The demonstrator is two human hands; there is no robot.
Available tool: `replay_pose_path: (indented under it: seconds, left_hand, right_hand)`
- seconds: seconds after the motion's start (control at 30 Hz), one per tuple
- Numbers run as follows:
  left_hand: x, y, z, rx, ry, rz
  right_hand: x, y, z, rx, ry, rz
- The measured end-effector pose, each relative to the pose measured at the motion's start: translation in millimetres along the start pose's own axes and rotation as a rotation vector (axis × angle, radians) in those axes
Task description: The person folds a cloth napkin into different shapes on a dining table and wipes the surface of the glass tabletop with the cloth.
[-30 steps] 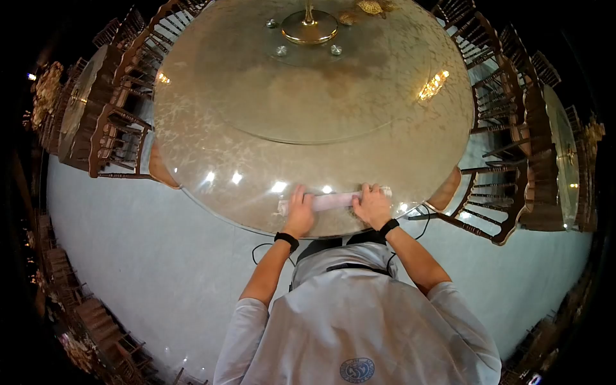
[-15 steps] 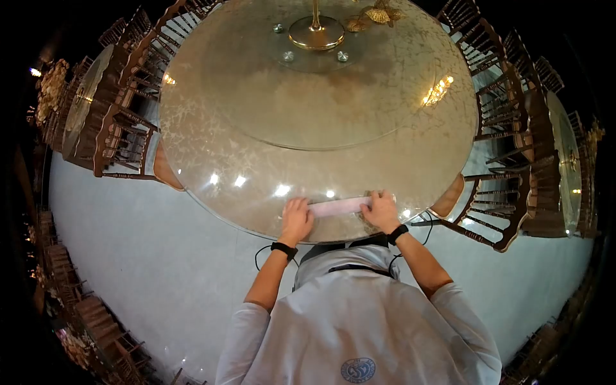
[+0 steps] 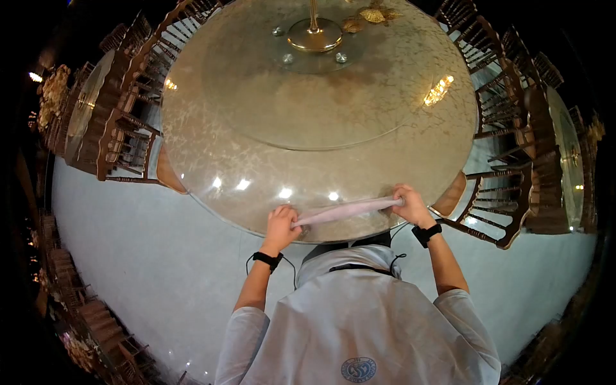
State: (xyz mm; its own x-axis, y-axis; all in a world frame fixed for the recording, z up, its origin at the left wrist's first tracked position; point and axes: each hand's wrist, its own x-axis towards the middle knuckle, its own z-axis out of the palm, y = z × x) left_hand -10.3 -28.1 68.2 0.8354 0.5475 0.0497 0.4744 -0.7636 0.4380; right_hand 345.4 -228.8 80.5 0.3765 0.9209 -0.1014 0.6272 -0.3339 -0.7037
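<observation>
Left hand [image 3: 280, 226] closed around one end of the pale pink cloth [image 3: 346, 211], right hand [image 3: 409, 204] gripping the other, and the cloth is drawn out into a long, narrow band between them! It sits over the near edge of the round table [image 3: 212, 160], slanting a touch, its right end farther from that edge than its left. Whether its underside meets the tabletop, I cannot tell. Both wrists wear black bands. Beyond the cloth, towards the table's middle, lies a raised round disc [image 3: 308, 122], and on it, a shiny gold stand base [image 3: 314, 36] with clear knobs [image 3: 288, 58] about it. Gold leaf-shaped ornaments [image 3: 372, 15] lie up by the far edge, and wooden chairs [image 3: 491, 205] line both side edges.
</observation>
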Motion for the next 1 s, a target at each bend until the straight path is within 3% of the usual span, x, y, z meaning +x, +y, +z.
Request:
replay_pose_path:
  seconds: [0.07, 0.1, 0.17, 0.23, 0.3, 0.37, 0.4, 0.43, 0.5, 0.57, 0.63, 0.67, 0.7, 0.73, 0.77, 0.87, 1.0]
  left_hand:
    - [0, 1, -13, -0.436, 0.019, -0.16]
    - [1, 1, -19, -0.436, 0.016, -0.156]
    - [3, 0, -28, -0.73, 0.07, -0.385]
    - [9, -5, -30, -0.728, 0.026, -0.409]
    - [10, -11, -24, -0.726, -0.021, -0.43]
    - [8, -23, 1, -0.569, -0.132, -0.44]
    - [-4, -50, 34, -0.323, -0.074, -0.315]
    - [-4, -45, 33, -0.325, -0.077, -0.307]
    - [0, -21, 16, -0.123, 0.125, -0.513]
    - [8, 7, 2, -0.155, 0.108, -0.537]
    - [12, 19, 8, -0.142, 0.025, -0.196]
    - [15, 26, 15, -0.141, 0.031, -0.202]
    - [18, 34, 24, -0.062, -0.05, -0.063]
    - [19, 36, 31, 0.017, -0.132, 0.077]
    - [16, 34, 38, 0.019, -0.126, 0.075]
    - [4, 28, 61, 0.072, -0.146, 0.107]
    - [3, 38, 55, 0.15, -0.072, 0.101]
  right_hand:
    - [-5, 1, -11, 0.251, -0.086, -0.029]
    - [-6, -2, -22, 0.252, -0.082, -0.025]
    - [-6, -9, -41, 0.392, -0.276, 0.232]
    - [-6, -10, -40, 0.464, -0.262, 0.261]
    - [-3, -9, -33, 0.286, -0.158, 0.313]
    - [-2, 16, -6, 0.139, -0.125, 0.361]
    - [-3, 31, 9, -0.011, -0.094, 0.413]
    - [-6, 43, 22, -0.012, -0.087, 0.418]
    - [-13, 59, 42, -0.356, 0.062, 0.208]
    - [-19, 39, 43, -0.307, 0.037, 0.107]
    - [-19, 0, 42, -0.333, 0.052, 0.279]
    - [-21, -1, 51, -0.354, 0.084, 0.162]
    - [-23, -14, 55, -0.354, 0.083, 0.154]
    - [-24, -34, 56, -0.392, 0.082, 0.001]
    - [-28, -45, 57, -0.428, 0.082, -0.151]
    - [-45, -33, 82, -0.538, 0.033, -0.309]
    - [-44, -32, 75, -0.579, 0.042, -0.327]
